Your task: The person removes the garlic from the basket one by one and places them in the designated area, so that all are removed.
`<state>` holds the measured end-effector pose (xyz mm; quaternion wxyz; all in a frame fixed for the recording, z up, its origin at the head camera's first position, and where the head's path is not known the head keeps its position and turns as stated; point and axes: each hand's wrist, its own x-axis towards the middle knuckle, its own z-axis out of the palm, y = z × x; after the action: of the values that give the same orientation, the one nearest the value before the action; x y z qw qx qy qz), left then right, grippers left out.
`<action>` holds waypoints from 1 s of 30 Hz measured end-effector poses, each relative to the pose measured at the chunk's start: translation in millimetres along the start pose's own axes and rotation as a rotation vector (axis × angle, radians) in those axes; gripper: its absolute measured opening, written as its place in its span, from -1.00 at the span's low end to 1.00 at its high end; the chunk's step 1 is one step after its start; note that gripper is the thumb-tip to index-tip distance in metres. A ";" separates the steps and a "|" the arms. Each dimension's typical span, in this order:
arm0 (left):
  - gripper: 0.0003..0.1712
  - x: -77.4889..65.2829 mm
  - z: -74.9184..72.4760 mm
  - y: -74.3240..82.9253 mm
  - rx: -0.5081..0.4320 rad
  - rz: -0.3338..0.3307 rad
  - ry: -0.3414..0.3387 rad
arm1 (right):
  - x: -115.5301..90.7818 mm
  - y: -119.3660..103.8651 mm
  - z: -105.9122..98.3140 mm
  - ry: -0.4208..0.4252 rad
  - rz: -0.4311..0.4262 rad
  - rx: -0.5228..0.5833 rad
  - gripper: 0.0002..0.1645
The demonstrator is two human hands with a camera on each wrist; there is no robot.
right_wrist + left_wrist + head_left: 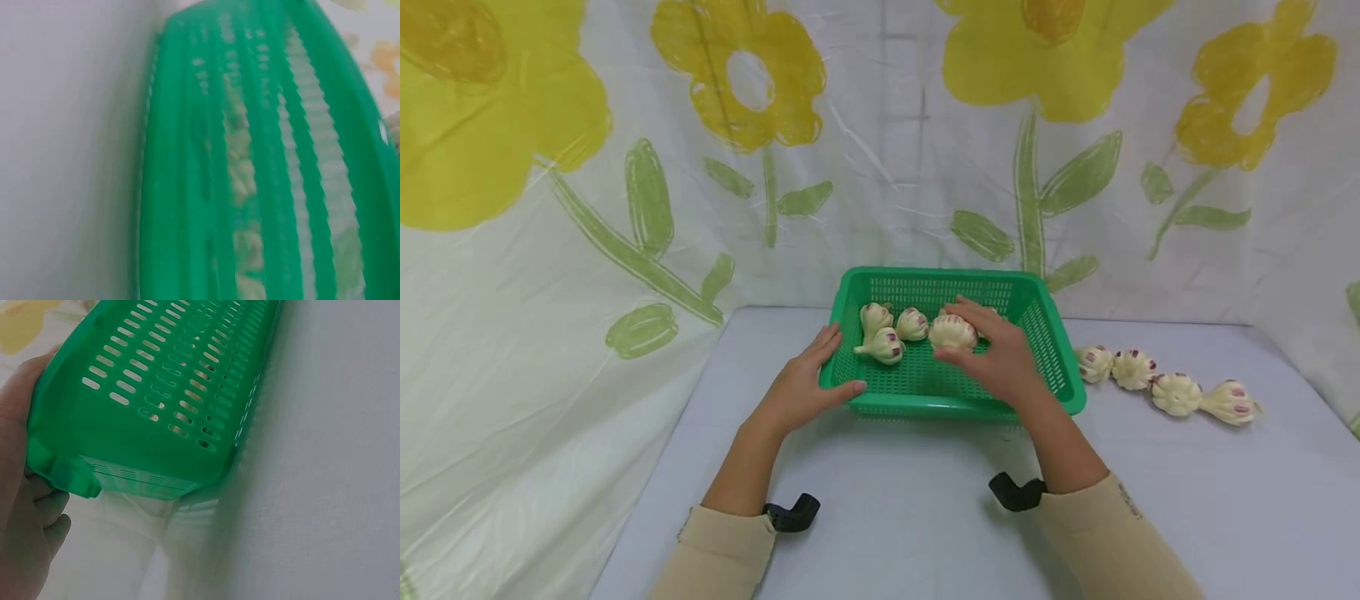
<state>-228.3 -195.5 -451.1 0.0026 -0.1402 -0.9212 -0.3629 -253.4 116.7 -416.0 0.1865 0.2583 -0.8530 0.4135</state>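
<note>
A garlic bulb [952, 332] with purple streaks is pinched between the thumb and fingers of my right hand [1002, 357], above the inside of a green plastic basket [940, 406]. My left hand [799, 390] grips the basket's near left corner, thumb over the front rim. In the left wrist view, that hand's fingers [57, 532] show beneath the corner lip. Several garlic bulbs lie in the basket, among them one [913, 324] near the middle; others are partly hidden behind my right hand. The right wrist view is blurred, showing the basket wall [281, 187] and pale bulbs through its slots.
To the right of the basket, several more garlic bulbs [1176, 394] lie in a slanting row on the white table [910, 500]. Behind the table hangs a white curtain [850, 225] printed with yellow flowers. Each wrist wears a black mount [793, 513].
</note>
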 end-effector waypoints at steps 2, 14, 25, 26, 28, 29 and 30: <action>0.16 0.3 0.4 0.6 -0.001 0.004 -0.001 | -10.8 5.7 -14.2 0.058 -0.001 -0.005 -0.26; 0.16 -0.2 -2.2 2.1 0.006 -0.010 -0.018 | -69.2 38.3 -105.8 0.443 0.170 0.107 -0.36; 0.16 -3.1 -3.7 2.0 -0.004 -0.018 -0.008 | -92.0 81.9 -141.6 0.124 0.681 -0.169 -0.10; 0.16 -2.9 -3.6 2.5 -0.004 -0.015 -0.009 | -93.9 84.9 -141.8 0.062 0.677 -0.201 -0.05; 0.16 -2.0 -3.2 3.0 -0.002 -0.010 -0.011 | -97.3 90.0 -140.9 -0.042 0.665 -0.238 0.02; 0.16 -1.5 -2.9 3.1 -0.002 -0.007 -0.011 | -98.6 92.3 -139.9 -0.081 0.656 -0.250 0.03; 0.16 -1.0 -2.6 3.3 -0.001 -0.005 -0.011 | -99.9 94.4 -138.8 -0.115 0.651 -0.264 0.05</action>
<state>-226.8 -195.1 -447.1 -0.0035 -0.1401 -0.9214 -0.3626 -215.5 306.0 -444.8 0.0283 -0.0306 -0.9458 0.3221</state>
